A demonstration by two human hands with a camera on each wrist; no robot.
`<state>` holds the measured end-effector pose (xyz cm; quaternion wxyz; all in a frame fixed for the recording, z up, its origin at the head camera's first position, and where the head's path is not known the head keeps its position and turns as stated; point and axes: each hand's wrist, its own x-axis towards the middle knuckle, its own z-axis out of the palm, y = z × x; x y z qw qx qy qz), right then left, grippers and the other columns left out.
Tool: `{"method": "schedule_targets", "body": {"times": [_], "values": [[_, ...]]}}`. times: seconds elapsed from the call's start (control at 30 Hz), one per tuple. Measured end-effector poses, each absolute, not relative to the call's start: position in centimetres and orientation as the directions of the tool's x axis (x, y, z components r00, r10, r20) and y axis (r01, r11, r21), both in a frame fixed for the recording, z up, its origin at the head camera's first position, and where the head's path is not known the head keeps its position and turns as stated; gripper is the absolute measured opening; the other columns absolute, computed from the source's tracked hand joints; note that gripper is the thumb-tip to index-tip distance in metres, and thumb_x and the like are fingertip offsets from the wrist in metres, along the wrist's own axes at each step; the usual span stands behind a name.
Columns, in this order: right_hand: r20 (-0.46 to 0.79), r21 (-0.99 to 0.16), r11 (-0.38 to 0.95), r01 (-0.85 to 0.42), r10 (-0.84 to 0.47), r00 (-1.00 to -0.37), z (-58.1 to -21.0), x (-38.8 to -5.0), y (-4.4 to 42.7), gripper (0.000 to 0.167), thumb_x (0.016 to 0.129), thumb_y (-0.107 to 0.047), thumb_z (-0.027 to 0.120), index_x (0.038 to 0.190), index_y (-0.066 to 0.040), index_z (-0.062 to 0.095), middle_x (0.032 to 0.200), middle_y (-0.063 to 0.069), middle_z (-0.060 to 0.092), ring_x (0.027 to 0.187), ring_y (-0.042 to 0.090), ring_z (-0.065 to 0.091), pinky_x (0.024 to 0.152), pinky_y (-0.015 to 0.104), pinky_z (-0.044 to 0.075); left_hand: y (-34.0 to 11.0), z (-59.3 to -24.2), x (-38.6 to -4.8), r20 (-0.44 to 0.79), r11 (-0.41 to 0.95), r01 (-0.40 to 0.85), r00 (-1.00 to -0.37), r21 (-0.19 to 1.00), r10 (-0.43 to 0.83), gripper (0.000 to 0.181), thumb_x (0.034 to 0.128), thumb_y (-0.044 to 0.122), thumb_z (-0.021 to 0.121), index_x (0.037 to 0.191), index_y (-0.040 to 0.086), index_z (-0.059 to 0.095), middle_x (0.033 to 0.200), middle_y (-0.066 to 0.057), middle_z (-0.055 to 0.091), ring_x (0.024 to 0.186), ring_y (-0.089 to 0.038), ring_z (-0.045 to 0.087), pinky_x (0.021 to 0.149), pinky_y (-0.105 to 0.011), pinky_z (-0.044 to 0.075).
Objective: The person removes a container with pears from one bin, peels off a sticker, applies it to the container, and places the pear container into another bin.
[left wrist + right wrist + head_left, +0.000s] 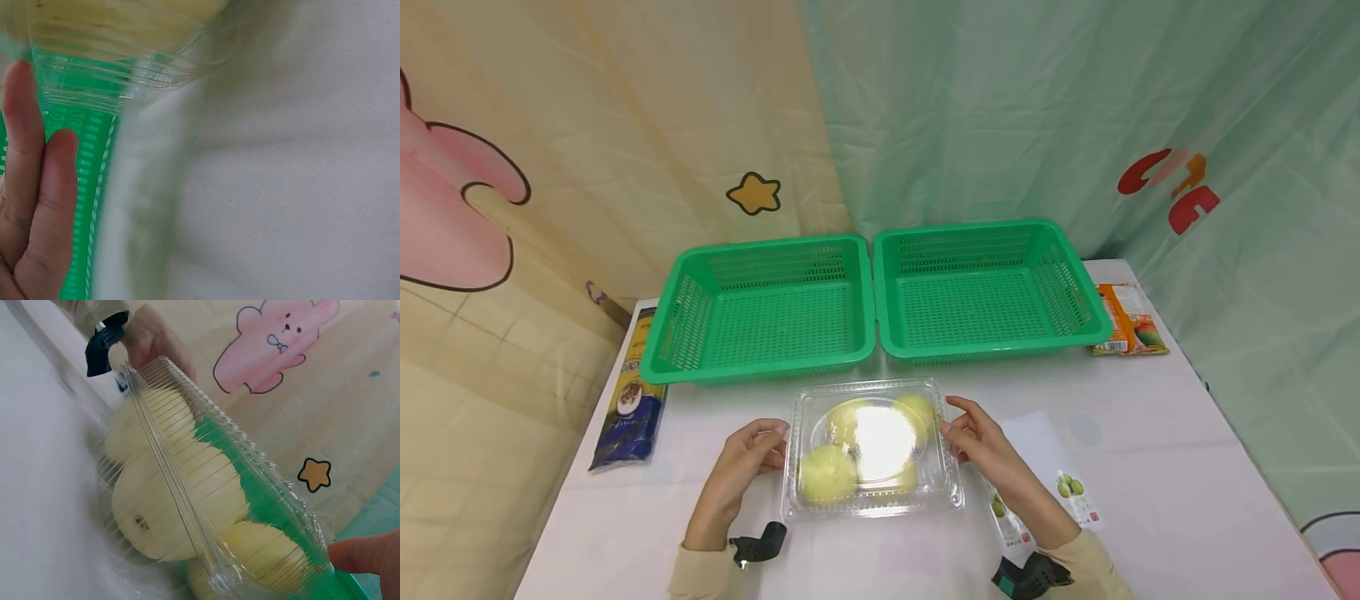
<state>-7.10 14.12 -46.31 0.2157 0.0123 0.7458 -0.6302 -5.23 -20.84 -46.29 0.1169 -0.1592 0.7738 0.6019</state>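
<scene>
A clear plastic clamshell box (951,492) with its lid closed is between both hands in the head view. Several round, pale yellow fruits (178,500) lie inside; glare on the lid hides part of them. My left hand (741,467) holds the box's left edge, and two of its fingers (59,187) show close to the ribbed plastic in the left wrist view. On the opposite side my right hand (988,450) pinches the right edge near its upper corner. Whether the box rests on the table or is slightly raised, I cannot tell.
Two green baskets, left (782,325) and right (962,308), stand side by side behind the box. A blue and yellow packet (628,400) lies far left, an orange packet (1131,321) far right. White bags printed with green fruit (1048,454) lie under the right forearm.
</scene>
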Motion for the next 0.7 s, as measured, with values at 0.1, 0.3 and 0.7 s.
{"method": "schedule_targets", "body": {"times": [0.1, 0.3, 0.7], "values": [[-0.338, -0.936, 0.195, 0.294, -0.254, -0.906, -46.4, -7.2, 14.1, 0.059, 0.102, -0.028, 0.058, 0.153, -0.010, 0.033, 0.096, 0.002, 0.054, 0.080, 0.012, 0.051, 0.075, 0.025, 0.047, -20.7, -46.4, -5.3, -0.369, 0.223, -0.386, -0.922, 0.895, -0.116, 0.033, 0.1030, 0.016, 0.052, 0.124, -0.007, 0.059, 0.081, -0.001, 0.065, 0.068, -0.010, 0.063, 0.072, -0.025, 0.057], [-0.340, -0.936, 0.176, 0.305, -0.230, -0.912, -46.4, -7.9, 13.9, 0.060, 0.102, -0.029, 0.057, 0.154, -0.011, 0.032, 0.096, 0.001, 0.053, 0.080, 0.013, 0.051, 0.080, 0.030, 0.045, -20.3, -46.3, -5.8, -0.361, 0.220, -0.382, -0.924, 0.898, -0.129, 0.033, 0.1037, 0.019, 0.051, 0.126, -0.005, 0.059, 0.087, -0.004, 0.064, 0.073, -0.011, 0.063, 0.074, -0.025, 0.057], [-0.357, -0.930, 0.161, 0.329, -0.194, -0.914, -46.7, -10.0, 13.6, 0.059, 0.103, -0.031, 0.057, 0.154, -0.012, 0.034, 0.095, -0.003, 0.053, 0.082, 0.014, 0.050, 0.083, 0.030, 0.044, -19.5, -46.1, -6.4, -0.343, 0.175, -0.363, -0.929, 0.915, -0.136, 0.036, 0.1032, 0.013, 0.050, 0.137, 0.000, 0.052, 0.087, 0.002, 0.063, 0.080, -0.009, 0.061, 0.073, -0.023, 0.056]]}}
